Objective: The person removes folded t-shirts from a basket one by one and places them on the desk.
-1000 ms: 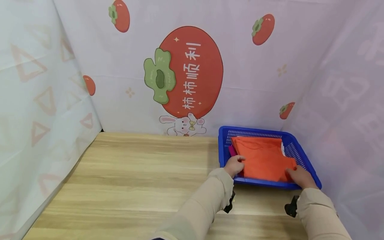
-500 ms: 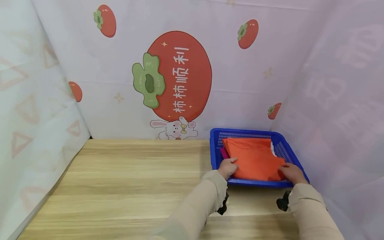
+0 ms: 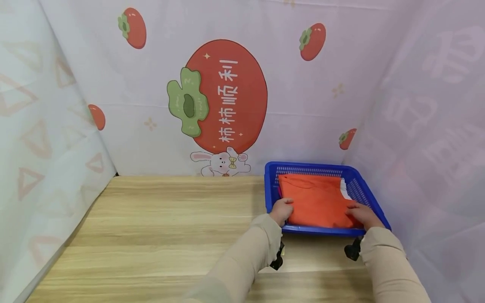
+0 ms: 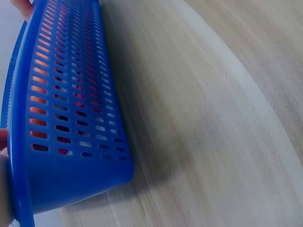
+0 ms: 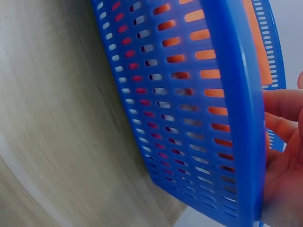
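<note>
A blue slotted basket (image 3: pixel 303 165) stands at the table's back right corner; its wall fills the left wrist view (image 4: pixel 71 118) and the right wrist view (image 5: pixel 189 118). A folded orange cloth (image 3: pixel 316 200) lies on top inside it. My left hand (image 3: pixel 283 208) grips the cloth's near left corner with curled fingers. My right hand (image 3: pixel 360 213) holds the near right corner, and its fingers (image 5: pixel 284 113) reach over the basket's rim. A white garment edge (image 3: pixel 344 189) shows at the cloth's right side. What lies under the cloth is mostly hidden.
The wooden table (image 3: pixel 170 219) stretches left of the basket. Printed fabric screens close the left (image 3: pixel 38 147), back (image 3: pixel 227 105) and right (image 3: pixel 435 147) sides; the right screen hangs just beyond the basket. Black camera mounts (image 3: pixel 276 261) sit under both wrists.
Both hands have gone further into the basket with the orange cloth, which now lies lower and covers more of the magenta item at its left. The head view shifted a little.
</note>
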Available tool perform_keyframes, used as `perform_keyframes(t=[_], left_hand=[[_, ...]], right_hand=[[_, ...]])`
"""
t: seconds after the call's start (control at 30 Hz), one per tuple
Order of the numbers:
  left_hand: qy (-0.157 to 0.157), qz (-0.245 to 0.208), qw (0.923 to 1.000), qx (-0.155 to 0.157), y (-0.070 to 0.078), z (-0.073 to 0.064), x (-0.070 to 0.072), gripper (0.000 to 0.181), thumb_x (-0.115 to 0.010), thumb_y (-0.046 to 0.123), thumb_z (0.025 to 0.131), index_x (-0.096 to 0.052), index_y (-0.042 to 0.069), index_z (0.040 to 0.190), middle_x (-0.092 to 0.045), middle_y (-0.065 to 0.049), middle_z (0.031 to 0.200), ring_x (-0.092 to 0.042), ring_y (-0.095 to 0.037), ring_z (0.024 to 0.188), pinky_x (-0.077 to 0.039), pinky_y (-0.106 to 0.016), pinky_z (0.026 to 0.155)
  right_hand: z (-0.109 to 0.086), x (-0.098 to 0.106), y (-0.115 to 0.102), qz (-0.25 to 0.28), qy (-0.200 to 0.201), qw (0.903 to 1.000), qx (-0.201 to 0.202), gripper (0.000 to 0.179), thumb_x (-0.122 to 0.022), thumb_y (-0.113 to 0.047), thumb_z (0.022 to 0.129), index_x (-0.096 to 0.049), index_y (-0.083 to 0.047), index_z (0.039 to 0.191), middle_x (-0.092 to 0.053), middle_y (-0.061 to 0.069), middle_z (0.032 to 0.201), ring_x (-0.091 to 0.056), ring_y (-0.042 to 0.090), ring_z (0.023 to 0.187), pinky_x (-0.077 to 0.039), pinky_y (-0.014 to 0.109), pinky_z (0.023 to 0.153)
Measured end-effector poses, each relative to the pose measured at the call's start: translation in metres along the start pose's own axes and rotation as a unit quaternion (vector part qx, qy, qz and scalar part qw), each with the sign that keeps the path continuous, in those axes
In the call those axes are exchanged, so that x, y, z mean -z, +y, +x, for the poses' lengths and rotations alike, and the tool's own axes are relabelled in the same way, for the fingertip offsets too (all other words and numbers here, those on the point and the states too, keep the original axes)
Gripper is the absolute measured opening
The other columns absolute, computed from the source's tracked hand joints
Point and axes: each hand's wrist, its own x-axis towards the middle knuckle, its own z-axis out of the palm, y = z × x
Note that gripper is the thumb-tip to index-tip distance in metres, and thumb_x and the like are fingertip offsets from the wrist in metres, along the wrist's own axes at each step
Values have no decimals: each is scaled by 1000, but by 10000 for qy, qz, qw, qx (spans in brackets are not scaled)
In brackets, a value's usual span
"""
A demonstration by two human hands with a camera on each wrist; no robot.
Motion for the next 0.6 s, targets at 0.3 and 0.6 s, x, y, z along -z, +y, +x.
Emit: perform_keyframes(t=[0.3, 0.6], left_hand=[[-502, -149, 9985, 175, 0, -4, 5, 48, -40, -13, 71, -55, 6, 113, -49, -6, 102, -42, -20, 74, -35, -27, 59], [-1119, -428, 9918, 452, 0, -2, 7, 55, -49, -7, 69, -47, 8, 122, -45, -7, 91, -40, -18, 61, -34, -25, 46]], right_hand=[[5, -6, 3, 618, 77, 9980, 53, 50, -43, -13, 85, -25, 12, 126, -13, 34, 128, -16, 45, 113, -14, 50, 94], [3, -3, 11, 1178, -36, 9929, 172, 43, -53, -20, 83, -43, 12, 110, -22, 31, 126, -35, 34, 102, -38, 31, 78]])
